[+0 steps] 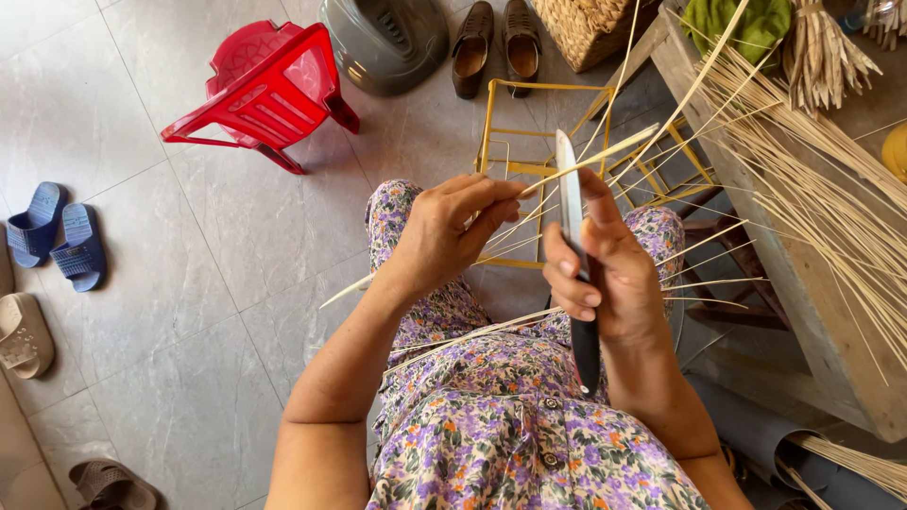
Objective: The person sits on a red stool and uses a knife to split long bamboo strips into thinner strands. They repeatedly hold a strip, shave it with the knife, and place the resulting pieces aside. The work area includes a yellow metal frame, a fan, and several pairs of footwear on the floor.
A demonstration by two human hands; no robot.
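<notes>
hands splitting a bamboo strip over the lap
left hand (444, 231) pinches the strip (605, 151); right hand (605, 274) grasps a knife (571, 203).

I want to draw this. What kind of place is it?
Probably a home craft corner. The left hand holds a thin strip, the right hand a knife. More strips lie on a wooden bench, with sandals on the tiled floor.

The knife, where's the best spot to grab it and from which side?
Grip the knife by its dark handle, the lower end toward the body, where the right hand wraps it now. Come from the right side: the pale blade points up and away, and the left hand holds a strip against it.
</notes>
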